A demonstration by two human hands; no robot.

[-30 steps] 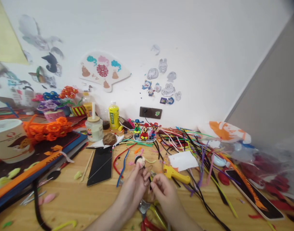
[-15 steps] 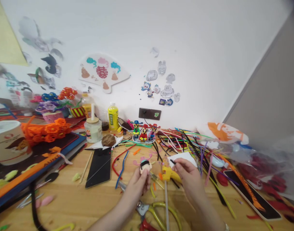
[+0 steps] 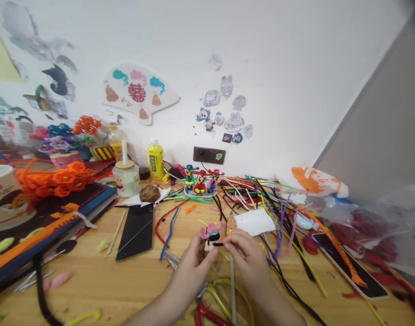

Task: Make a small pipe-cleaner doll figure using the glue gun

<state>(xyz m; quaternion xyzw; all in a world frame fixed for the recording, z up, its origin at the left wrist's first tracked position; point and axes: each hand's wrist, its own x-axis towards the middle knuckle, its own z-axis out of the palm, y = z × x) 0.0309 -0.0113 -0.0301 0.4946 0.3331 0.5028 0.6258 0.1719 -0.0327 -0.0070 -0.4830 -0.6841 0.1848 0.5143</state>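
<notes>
My left hand [image 3: 193, 265] is closed on a small doll's head [image 3: 210, 245] with a pale face, black hair and a pink-and-teal hat. Between thumb and fingertips, my right hand [image 3: 246, 256] pinches a short black strip [image 3: 218, 244], laid against the pale face. Below my hands a whitish glue stick [image 3: 233, 290] runs toward me; the yellow glue gun it belongs to is mostly hidden behind my right hand. Beneath my wrists lie yellow-handled scissors [image 3: 245, 296] and a red-handled tool [image 3: 209, 313].
Three finished figures [image 3: 201, 183] stand on a small tray by the wall. Colourful pipe cleaners [image 3: 262, 192] and white paper [image 3: 255, 222] lie at the right. A black phone [image 3: 136, 233], a candle jar [image 3: 126, 179], a yellow bottle [image 3: 156, 158] and a paper cup [image 3: 8, 199] are at the left.
My right hand has moved left to the doll's head, bringing the black strip against its face. My left hand has turned the head and shifted slightly right. The view has shifted a little.
</notes>
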